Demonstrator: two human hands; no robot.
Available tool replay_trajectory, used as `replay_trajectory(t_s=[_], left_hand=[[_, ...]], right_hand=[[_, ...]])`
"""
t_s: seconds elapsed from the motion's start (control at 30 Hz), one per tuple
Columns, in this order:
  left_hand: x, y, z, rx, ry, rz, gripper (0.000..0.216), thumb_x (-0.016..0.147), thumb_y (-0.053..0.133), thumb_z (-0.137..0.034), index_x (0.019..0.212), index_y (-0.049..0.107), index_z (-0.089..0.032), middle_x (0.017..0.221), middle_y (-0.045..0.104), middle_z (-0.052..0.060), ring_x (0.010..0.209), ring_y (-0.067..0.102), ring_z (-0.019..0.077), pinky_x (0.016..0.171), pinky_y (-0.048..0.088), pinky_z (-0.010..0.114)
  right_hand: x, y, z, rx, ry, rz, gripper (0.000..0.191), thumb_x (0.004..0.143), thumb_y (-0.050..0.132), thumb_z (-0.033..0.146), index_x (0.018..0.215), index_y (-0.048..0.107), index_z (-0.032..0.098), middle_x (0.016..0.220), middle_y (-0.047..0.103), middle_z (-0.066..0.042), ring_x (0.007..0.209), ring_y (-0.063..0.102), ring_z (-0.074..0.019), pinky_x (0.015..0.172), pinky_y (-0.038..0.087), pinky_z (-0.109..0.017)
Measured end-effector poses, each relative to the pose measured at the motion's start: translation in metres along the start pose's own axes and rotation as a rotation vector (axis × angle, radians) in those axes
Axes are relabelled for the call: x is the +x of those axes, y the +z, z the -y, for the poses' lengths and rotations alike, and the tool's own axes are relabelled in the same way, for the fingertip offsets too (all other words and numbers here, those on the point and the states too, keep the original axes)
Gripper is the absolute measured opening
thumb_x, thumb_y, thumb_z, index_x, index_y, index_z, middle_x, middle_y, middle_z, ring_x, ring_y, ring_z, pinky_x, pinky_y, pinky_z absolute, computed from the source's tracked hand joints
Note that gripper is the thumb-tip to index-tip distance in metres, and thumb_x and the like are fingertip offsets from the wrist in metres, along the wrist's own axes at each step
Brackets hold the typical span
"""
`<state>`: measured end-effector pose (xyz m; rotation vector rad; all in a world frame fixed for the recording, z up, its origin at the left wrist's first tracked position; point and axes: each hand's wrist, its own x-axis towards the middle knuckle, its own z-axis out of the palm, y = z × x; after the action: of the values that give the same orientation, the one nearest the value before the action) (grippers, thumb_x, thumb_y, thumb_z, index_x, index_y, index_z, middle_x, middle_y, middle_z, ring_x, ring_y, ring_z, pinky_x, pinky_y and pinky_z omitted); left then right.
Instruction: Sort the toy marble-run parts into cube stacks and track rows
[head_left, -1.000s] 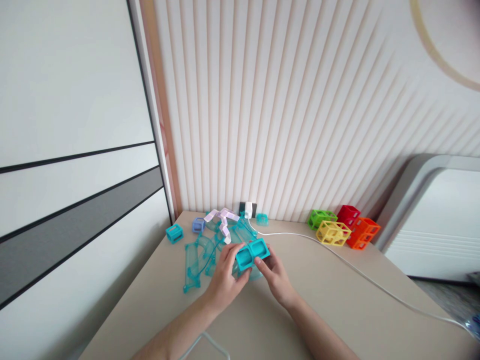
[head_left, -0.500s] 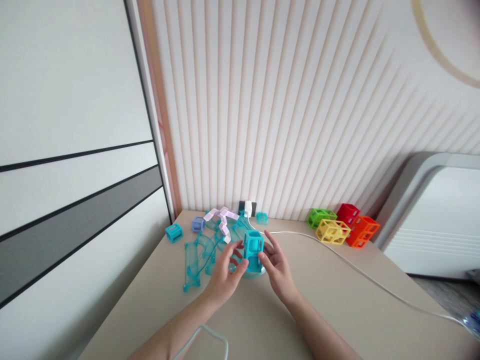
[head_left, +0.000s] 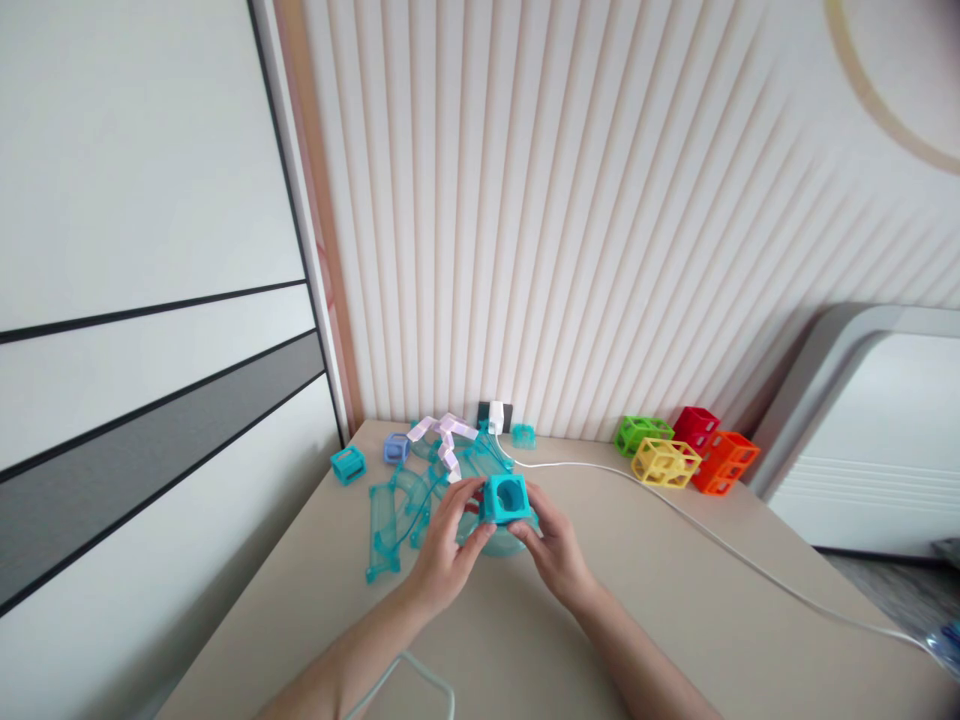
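Observation:
Between my two hands is a turquoise block (head_left: 506,499) with a round hole in the face turned up toward me. My left hand (head_left: 450,540) grips its left side, fingers behind and thumb in front. From the right, my right hand (head_left: 553,538) holds it the same way. Beneath the block sits a clear turquoise rounded piece (head_left: 504,545), partly hidden. Left of my hands lie several clear turquoise track-like pieces (head_left: 383,520), with a pale lilac jointed strip (head_left: 448,430) on top of some of them.
A turquoise block (head_left: 349,465) and a blue block (head_left: 396,448) stand at the back left. Green (head_left: 643,433), yellow (head_left: 664,463), red (head_left: 695,425) and orange (head_left: 724,462) frame blocks cluster at the back right. A white cable (head_left: 720,530) runs from a plug (head_left: 496,416) across the table.
The turquoise block has tipped in my hands, so its holed end now faces me instead of its long side. My right fingers have closed in on it.

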<state>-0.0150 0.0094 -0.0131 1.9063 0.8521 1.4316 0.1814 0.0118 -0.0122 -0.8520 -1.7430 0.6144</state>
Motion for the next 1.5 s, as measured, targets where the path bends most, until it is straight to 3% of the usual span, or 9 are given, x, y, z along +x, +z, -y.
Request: replay_trajectory(t_s=[0.1,0.27,0.73,1.13,1.33,1.5], left_hand=[[0.0,-0.001,0.001,-0.024,0.025,0.049,0.049,0.097,0.055,-0.026,0.143,0.04,-0.031,0.143,0.048,0.01,0.123,0.055,0.0246,0.103,0.048,0.041],[-0.001,0.001,0.002,-0.114,0.026,0.079,0.045,0.097,0.054,-0.027,0.14,0.042,-0.031,0.14,0.05,0.01,0.128,0.052,0.0259,0.106,0.047,0.043],[-0.003,-0.001,0.009,-0.148,0.013,0.084,0.04,0.096,0.056,-0.027,0.135,0.049,-0.031,0.136,0.048,0.01,0.126,0.054,0.0267,0.099,0.055,0.043],[-0.005,0.001,0.009,-0.172,0.027,0.059,0.04,0.097,0.055,-0.031,0.137,0.048,-0.03,0.135,0.046,0.011,0.129,0.052,0.0286,0.1,0.055,0.043],[-0.004,0.002,0.011,-0.135,0.042,0.054,0.044,0.096,0.056,-0.029,0.14,0.046,-0.032,0.137,0.048,0.011,0.128,0.054,0.0272,0.102,0.053,0.044],[-0.001,-0.001,0.009,-0.07,0.04,0.044,0.04,0.096,0.056,-0.03,0.136,0.052,-0.03,0.133,0.052,0.011,0.123,0.058,0.0264,0.099,0.056,0.043]], right_hand=[[0.0,-0.003,-0.002,-0.087,-0.081,-0.006,0.048,0.092,0.064,0.042,0.138,0.054,0.032,0.136,0.061,-0.01,0.125,0.058,-0.029,0.104,0.048,-0.043],[0.001,-0.008,-0.001,-0.158,-0.132,0.058,0.06,0.092,0.064,0.039,0.147,0.042,0.033,0.142,0.056,-0.011,0.131,0.054,-0.0281,0.106,0.048,-0.042],[-0.001,-0.011,0.002,-0.148,-0.107,0.045,0.047,0.092,0.063,0.028,0.138,0.052,0.029,0.137,0.061,-0.012,0.127,0.058,-0.0277,0.104,0.05,-0.043],[-0.003,-0.014,0.004,-0.17,-0.14,0.105,0.056,0.095,0.06,0.034,0.148,0.043,0.03,0.145,0.054,-0.011,0.135,0.05,-0.0288,0.11,0.045,-0.046],[-0.002,-0.015,0.007,-0.191,-0.145,0.146,0.057,0.098,0.052,0.024,0.152,0.035,0.031,0.151,0.048,-0.01,0.138,0.046,-0.0273,0.113,0.04,-0.047],[-0.002,-0.015,0.002,-0.181,-0.133,0.149,0.055,0.096,0.054,0.022,0.149,0.04,0.032,0.149,0.051,-0.01,0.137,0.048,-0.027,0.112,0.042,-0.047]])
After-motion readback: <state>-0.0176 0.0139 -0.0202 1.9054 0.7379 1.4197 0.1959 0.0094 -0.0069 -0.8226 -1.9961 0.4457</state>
